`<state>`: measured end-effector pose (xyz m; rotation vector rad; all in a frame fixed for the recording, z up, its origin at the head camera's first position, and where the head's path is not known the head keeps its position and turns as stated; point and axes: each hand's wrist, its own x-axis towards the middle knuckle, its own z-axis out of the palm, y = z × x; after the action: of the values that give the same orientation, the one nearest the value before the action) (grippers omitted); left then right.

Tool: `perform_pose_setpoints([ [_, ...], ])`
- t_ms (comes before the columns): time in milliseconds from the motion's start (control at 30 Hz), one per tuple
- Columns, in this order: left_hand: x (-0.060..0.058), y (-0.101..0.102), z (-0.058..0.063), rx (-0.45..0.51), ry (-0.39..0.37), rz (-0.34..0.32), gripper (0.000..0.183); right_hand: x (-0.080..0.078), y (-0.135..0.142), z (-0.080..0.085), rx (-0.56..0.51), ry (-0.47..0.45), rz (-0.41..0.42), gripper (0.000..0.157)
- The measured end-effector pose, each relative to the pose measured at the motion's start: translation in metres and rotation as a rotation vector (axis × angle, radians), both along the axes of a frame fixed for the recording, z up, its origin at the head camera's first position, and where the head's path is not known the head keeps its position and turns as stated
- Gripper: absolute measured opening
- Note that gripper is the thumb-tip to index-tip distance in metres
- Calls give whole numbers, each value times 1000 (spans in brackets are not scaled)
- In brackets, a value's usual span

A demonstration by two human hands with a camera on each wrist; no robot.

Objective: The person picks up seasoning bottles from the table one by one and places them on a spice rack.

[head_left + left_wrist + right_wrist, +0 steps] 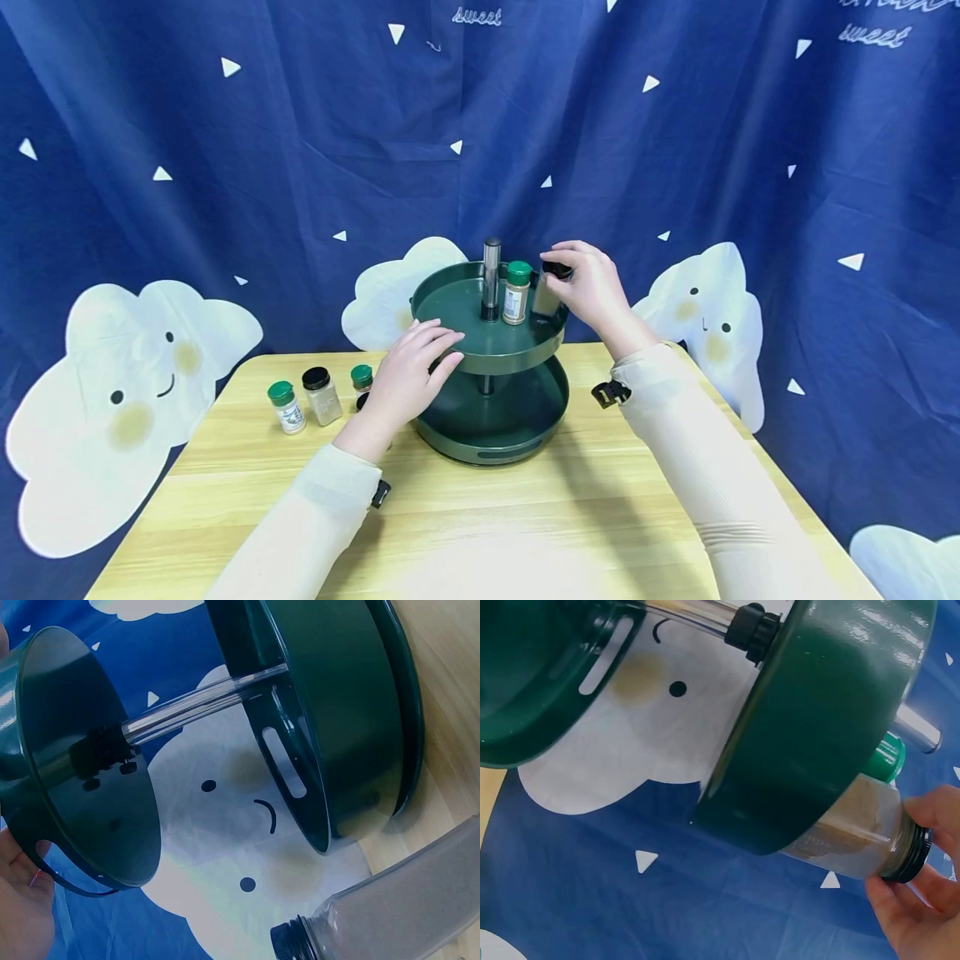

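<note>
My right hand (592,287) pinches the black lid (909,855) of a clear spice jar (847,832) with light brown powder. The jar's lower part sits inside the rim of the upper tray (465,354), at its right side. Beside it in that tray stands a spice bottle (515,304) with a green cap. My left hand (412,367) lies at the tray's left front rim, fingers extended. In the left wrist view, fingers (16,859) meet the tray's wall near a cut-out handle. Both trays belong to a dark green two-tier rack.
Left of the rack on the wooden table (480,517) stand a green-capped bottle (287,408), a black-lidded jar (322,396) and another green-capped bottle (362,377). A further black lid shows partly behind my left hand. A blue cloud-print curtain (300,150) hangs behind.
</note>
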<state>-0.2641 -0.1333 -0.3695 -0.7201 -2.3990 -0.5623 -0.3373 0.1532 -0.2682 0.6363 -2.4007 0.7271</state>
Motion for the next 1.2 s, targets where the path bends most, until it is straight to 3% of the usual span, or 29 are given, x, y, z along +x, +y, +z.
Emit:
perform_pose_setpoints([
  [667,0,1,0,4,20,-7,36,-8,-4,-9,14,-21,-13,29],
  [1200,0,1,0,5,14,4,36,-17,-7,-5,46,-60,-35,30],
])
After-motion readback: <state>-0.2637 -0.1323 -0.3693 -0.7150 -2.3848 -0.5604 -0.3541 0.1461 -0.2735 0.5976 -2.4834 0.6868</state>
